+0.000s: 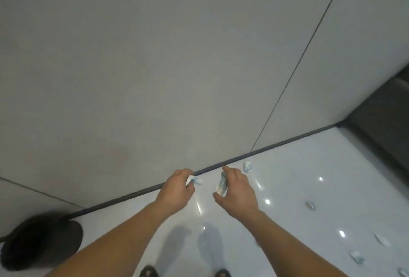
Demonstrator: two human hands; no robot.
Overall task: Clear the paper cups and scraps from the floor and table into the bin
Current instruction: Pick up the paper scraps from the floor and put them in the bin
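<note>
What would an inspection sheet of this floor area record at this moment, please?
Surface: glossy white floor, with spots of reflected light.
Job's things: white scrap in the left hand; crushed paper piece in the right hand; loose scrap by the skirting; further scraps lying to the right; black bin at the lower left, against the wall.
Clutter: nothing seen.
Grippers: left hand grips the white scrap; right hand holds the crushed paper piece.
Cables: nothing seen.
Surroundings: grey panelled wall; dark skirting; sandalled feet at the bottom edge.
</note>
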